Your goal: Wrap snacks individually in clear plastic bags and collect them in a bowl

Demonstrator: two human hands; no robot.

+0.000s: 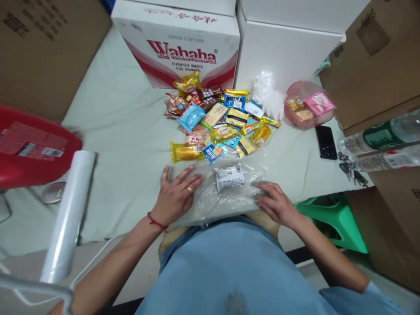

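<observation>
A clear plastic bag (226,197) lies flat at the near table edge with a grey-white snack packet (229,176) inside it. My left hand (177,194) rests flat on the bag's left side, fingers spread, a ring on one finger and a red cord at the wrist. On the bag's right edge my right hand (275,203) presses down with fingers extended. Just beyond the bag is a pile of several wrapped snacks (216,120), among them a yellow packet (186,152).
A pink bowl (308,109) with snacks, a black phone (326,142), keys (351,169) and water bottles (380,135) sit at right. A Wahaha carton (179,41) and white boxes stand behind. A plastic film roll (68,214) and red container (33,148) are left; a green stool (331,216) lower right.
</observation>
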